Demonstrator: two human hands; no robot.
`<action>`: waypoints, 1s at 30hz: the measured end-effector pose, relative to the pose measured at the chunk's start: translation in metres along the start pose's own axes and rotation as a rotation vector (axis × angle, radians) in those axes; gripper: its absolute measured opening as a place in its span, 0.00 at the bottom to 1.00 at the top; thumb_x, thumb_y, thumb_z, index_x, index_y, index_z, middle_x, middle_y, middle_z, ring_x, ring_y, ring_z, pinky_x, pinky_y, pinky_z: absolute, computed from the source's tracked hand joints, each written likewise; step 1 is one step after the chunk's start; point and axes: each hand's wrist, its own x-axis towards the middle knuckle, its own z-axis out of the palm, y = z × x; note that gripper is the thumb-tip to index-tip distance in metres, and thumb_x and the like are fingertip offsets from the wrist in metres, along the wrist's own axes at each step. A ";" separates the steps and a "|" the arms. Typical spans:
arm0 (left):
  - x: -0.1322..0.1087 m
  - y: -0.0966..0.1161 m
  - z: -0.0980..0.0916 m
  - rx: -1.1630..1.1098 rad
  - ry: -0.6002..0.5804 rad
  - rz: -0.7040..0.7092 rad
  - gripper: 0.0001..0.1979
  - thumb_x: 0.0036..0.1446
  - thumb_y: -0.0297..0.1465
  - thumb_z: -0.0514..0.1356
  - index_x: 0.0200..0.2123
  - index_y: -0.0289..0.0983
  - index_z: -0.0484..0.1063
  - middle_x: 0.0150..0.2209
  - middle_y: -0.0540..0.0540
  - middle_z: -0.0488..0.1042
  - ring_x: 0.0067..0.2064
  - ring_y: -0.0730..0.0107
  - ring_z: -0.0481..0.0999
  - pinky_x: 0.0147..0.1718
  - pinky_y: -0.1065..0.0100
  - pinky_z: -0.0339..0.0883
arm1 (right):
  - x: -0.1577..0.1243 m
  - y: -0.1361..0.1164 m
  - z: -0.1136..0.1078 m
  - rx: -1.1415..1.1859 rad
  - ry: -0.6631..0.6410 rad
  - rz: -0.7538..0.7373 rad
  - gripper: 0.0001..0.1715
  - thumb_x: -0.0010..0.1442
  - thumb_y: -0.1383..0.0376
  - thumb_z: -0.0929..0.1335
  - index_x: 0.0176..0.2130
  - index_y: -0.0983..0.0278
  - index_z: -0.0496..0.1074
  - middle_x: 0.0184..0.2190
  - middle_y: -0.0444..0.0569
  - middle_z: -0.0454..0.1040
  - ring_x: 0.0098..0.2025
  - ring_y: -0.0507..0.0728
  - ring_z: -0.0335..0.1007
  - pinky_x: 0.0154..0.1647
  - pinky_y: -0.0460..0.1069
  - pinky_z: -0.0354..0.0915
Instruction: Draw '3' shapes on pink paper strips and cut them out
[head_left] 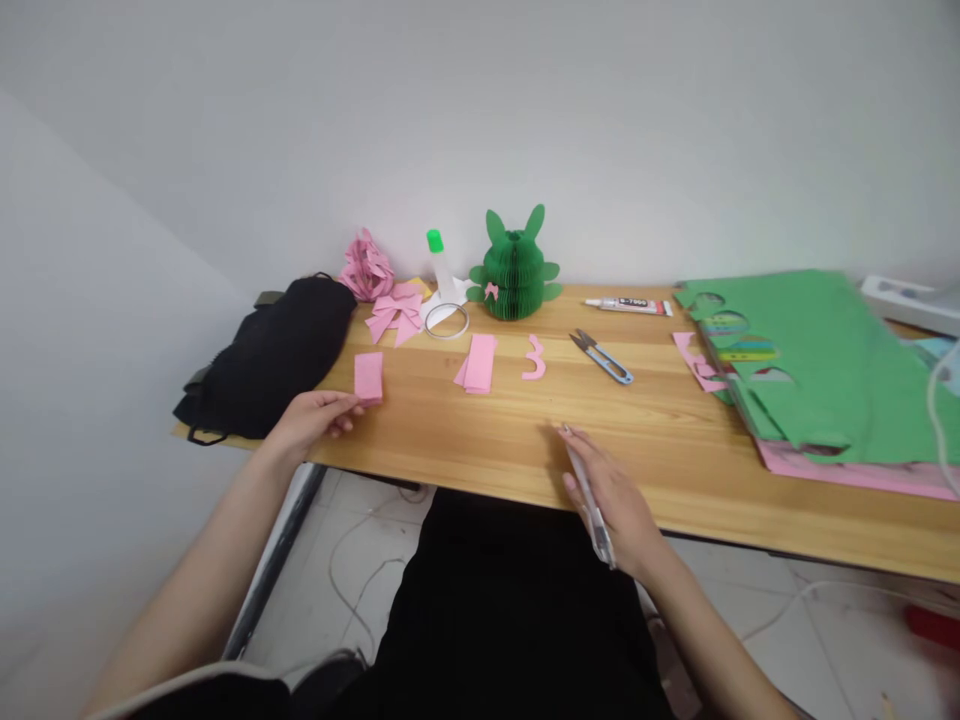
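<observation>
Near the table's left end, my left hand (322,415) pinches the lower edge of a small folded pink paper (368,377). A clear pen (589,495) lies along the fingers of my right hand (615,500), which is over the front edge of the table. Between the hands and farther back are another folded pink paper piece (478,363) and a curved pink cutout (535,358) shaped like a 3. Thread snips (602,357) with blue handles rest beyond my right hand.
A green honeycomb paper figure (514,275) stands by the wall. Left of it are a glue stick (441,262), a ring (447,321), a pink bow (397,310) and a black bag (274,350). A glue tube (630,306) and green sheets (810,370) lie right.
</observation>
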 end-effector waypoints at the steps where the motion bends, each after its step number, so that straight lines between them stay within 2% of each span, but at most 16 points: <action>1: 0.002 -0.002 0.002 0.025 -0.016 -0.029 0.19 0.41 0.43 0.73 0.20 0.34 0.73 0.16 0.48 0.70 0.17 0.76 0.65 0.14 0.76 0.54 | 0.000 0.000 0.000 0.000 0.003 0.005 0.28 0.70 0.61 0.59 0.67 0.58 0.55 0.63 0.59 0.69 0.65 0.64 0.66 0.61 0.65 0.69; 3: 0.005 -0.008 0.004 0.089 -0.049 -0.087 0.20 0.46 0.43 0.71 0.21 0.33 0.72 0.17 0.49 0.68 0.17 0.78 0.63 0.14 0.77 0.52 | 0.000 -0.001 0.000 0.000 0.006 0.008 0.27 0.70 0.62 0.59 0.66 0.59 0.57 0.62 0.60 0.69 0.66 0.64 0.65 0.61 0.65 0.69; 6: 0.010 -0.015 0.003 0.218 -0.049 -0.136 0.18 0.62 0.41 0.64 0.29 0.32 0.71 0.23 0.52 0.69 0.20 0.80 0.65 0.18 0.76 0.60 | 0.002 -0.002 0.000 -0.001 -0.003 0.003 0.26 0.70 0.62 0.59 0.65 0.60 0.57 0.62 0.60 0.69 0.66 0.64 0.65 0.61 0.65 0.69; 8: 0.011 -0.017 0.000 0.328 -0.029 -0.141 0.16 0.67 0.39 0.59 0.33 0.32 0.71 0.25 0.54 0.69 0.22 0.80 0.66 0.21 0.75 0.63 | 0.002 -0.003 -0.001 -0.003 -0.001 0.001 0.26 0.70 0.62 0.59 0.65 0.60 0.57 0.62 0.60 0.70 0.65 0.64 0.65 0.61 0.65 0.69; 10: 0.010 -0.016 -0.005 0.451 0.016 -0.104 0.15 0.65 0.37 0.60 0.29 0.34 0.71 0.21 0.52 0.68 0.21 0.75 0.67 0.21 0.73 0.60 | 0.003 -0.004 -0.002 -0.003 0.002 -0.003 0.26 0.70 0.62 0.60 0.65 0.60 0.58 0.62 0.60 0.70 0.65 0.64 0.66 0.61 0.65 0.69; 12: 0.008 -0.012 -0.008 0.572 0.077 -0.018 0.14 0.59 0.37 0.63 0.24 0.36 0.71 0.19 0.49 0.68 0.22 0.66 0.69 0.20 0.70 0.56 | 0.003 -0.005 -0.003 0.002 0.005 -0.002 0.26 0.69 0.62 0.60 0.65 0.60 0.58 0.61 0.59 0.71 0.65 0.64 0.67 0.61 0.64 0.69; 14: 0.005 -0.004 -0.005 0.668 0.115 0.108 0.11 0.53 0.37 0.64 0.24 0.38 0.72 0.22 0.44 0.72 0.27 0.57 0.74 0.22 0.68 0.58 | 0.004 -0.007 -0.004 0.017 0.012 0.009 0.25 0.69 0.61 0.60 0.64 0.60 0.60 0.61 0.58 0.72 0.64 0.63 0.68 0.60 0.63 0.70; 17: 0.005 0.011 0.017 0.747 0.068 0.337 0.10 0.55 0.38 0.60 0.32 0.38 0.76 0.35 0.39 0.78 0.38 0.52 0.78 0.32 0.63 0.67 | 0.013 -0.008 -0.007 0.044 0.086 0.061 0.22 0.69 0.60 0.59 0.60 0.61 0.64 0.55 0.58 0.77 0.57 0.63 0.75 0.55 0.61 0.74; 19: 0.008 0.023 0.043 0.770 -0.036 0.497 0.15 0.59 0.40 0.56 0.39 0.37 0.77 0.43 0.38 0.78 0.42 0.52 0.78 0.41 0.59 0.70 | 0.027 -0.008 -0.012 0.047 0.158 0.119 0.20 0.69 0.60 0.59 0.57 0.60 0.67 0.49 0.56 0.80 0.50 0.62 0.79 0.50 0.59 0.76; 21: 0.014 0.036 0.071 0.779 -0.176 0.664 0.16 0.60 0.41 0.57 0.44 0.37 0.76 0.48 0.39 0.76 0.50 0.53 0.77 0.50 0.58 0.70 | 0.044 -0.007 -0.020 0.039 0.208 0.149 0.20 0.69 0.59 0.59 0.56 0.59 0.69 0.46 0.55 0.82 0.48 0.63 0.79 0.49 0.59 0.75; 24: 0.024 0.051 0.104 0.799 -0.356 0.857 0.19 0.60 0.40 0.60 0.51 0.38 0.74 0.59 0.39 0.71 0.61 0.53 0.69 0.60 0.55 0.63 | 0.072 -0.003 -0.033 0.033 0.187 0.169 0.20 0.68 0.59 0.59 0.55 0.59 0.69 0.44 0.54 0.82 0.45 0.63 0.80 0.47 0.58 0.75; 27: 0.033 0.059 0.118 0.839 -0.435 0.935 0.20 0.62 0.39 0.58 0.54 0.36 0.72 0.63 0.36 0.66 0.64 0.50 0.65 0.62 0.51 0.60 | 0.092 0.004 -0.043 0.013 0.137 0.157 0.19 0.68 0.60 0.58 0.53 0.62 0.69 0.39 0.55 0.82 0.40 0.63 0.80 0.43 0.57 0.75; 30: 0.041 0.060 0.118 0.880 -0.470 0.950 0.20 0.63 0.37 0.57 0.55 0.35 0.71 0.63 0.34 0.67 0.63 0.48 0.67 0.60 0.50 0.63 | 0.105 0.012 -0.046 0.013 0.096 0.152 0.19 0.67 0.61 0.58 0.52 0.64 0.69 0.38 0.55 0.81 0.40 0.63 0.80 0.42 0.56 0.74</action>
